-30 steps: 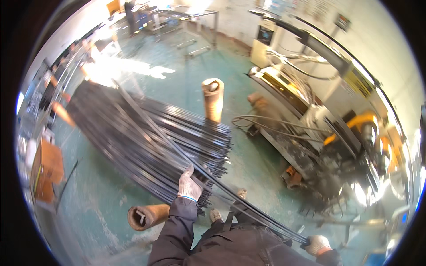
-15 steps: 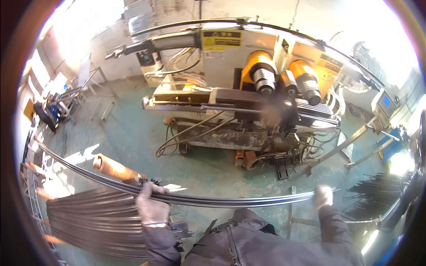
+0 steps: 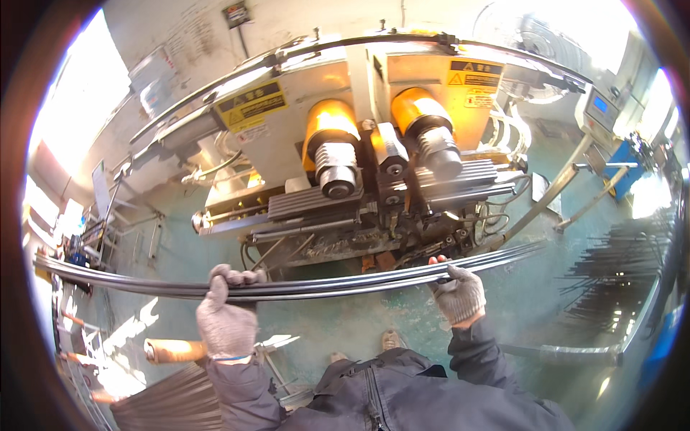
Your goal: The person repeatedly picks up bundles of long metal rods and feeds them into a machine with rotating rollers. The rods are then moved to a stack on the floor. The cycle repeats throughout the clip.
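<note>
A bundle of long, dark metal rods stretches across the view in front of me, reaching past both hands. My left hand, in a pale knitted glove, is closed around the bundle left of its middle. Farther right, my gloved right hand grips the same rods, with bare fingertips showing beyond them. Just past the rods stands a machine with two orange cylinders ending in threaded metal noses. Ribbed dark blocks lie below the noses.
More rods lie stacked at lower left, near a brown roll. Another pile of dark rods is at right, beside a metal frame. A control box with a blue screen stands at far right.
Both hands have raised the rods away from my body, toward the machine. My right hand has moved left along the bundle, closer to my left hand. The view has shifted rightward.
</note>
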Motion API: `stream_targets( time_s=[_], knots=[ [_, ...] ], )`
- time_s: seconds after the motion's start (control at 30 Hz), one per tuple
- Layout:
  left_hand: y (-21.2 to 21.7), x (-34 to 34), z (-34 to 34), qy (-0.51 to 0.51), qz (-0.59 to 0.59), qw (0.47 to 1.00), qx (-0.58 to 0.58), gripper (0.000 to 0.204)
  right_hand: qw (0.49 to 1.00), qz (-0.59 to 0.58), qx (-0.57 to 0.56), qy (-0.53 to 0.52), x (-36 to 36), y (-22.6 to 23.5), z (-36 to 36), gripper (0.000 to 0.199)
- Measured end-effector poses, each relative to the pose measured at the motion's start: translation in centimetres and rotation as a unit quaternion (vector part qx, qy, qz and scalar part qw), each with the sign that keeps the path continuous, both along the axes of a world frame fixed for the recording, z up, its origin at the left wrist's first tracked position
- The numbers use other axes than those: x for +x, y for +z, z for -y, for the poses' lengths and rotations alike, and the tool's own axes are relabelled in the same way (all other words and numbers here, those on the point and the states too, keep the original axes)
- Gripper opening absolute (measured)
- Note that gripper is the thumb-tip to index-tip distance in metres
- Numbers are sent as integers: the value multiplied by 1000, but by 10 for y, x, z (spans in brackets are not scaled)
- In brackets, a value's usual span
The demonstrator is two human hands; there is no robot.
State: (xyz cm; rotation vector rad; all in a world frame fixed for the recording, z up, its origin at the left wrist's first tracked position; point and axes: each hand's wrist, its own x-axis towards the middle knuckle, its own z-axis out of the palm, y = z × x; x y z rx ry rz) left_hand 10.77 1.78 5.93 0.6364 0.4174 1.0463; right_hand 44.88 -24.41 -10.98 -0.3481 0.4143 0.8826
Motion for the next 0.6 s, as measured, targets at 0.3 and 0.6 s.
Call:
stream_targets(
  time_s=[0.3, 0.6],
  knots=[
    [19, -92, -128, 82, -39, 987, 130, 16, 973, 129, -123, -148, 56, -1, -40, 18],
    [-58, -95, -254, 93, -83, 991, 46, 27, 953, 238, -121, -143, 23, 40, -176, 26]
  ],
)
